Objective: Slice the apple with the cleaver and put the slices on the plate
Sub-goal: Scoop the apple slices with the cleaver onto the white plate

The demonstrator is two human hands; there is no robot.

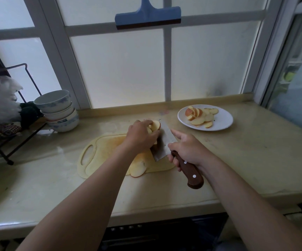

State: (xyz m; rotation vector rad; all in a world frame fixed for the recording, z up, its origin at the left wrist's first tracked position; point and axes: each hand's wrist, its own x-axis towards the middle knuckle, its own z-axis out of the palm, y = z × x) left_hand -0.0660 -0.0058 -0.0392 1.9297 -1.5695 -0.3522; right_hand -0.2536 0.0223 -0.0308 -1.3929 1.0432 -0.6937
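The pale bench (pixel 237 160) under a frosted window (pixel 124 69) carries a board (pixel 101 151), plate (pixel 222 122) and bowls (pixel 59 113). The left hand (pixel 141 134) pinches apple slices (pixel 155 125) against the cleaver (pixel 164 142); the right hand (pixel 186 149) wraps its handle.

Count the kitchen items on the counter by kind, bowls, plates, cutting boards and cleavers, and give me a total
Bowls: 3, stacked
Plates: 1
Cutting boards: 1
Cleavers: 1, held in the right hand
Total: 6
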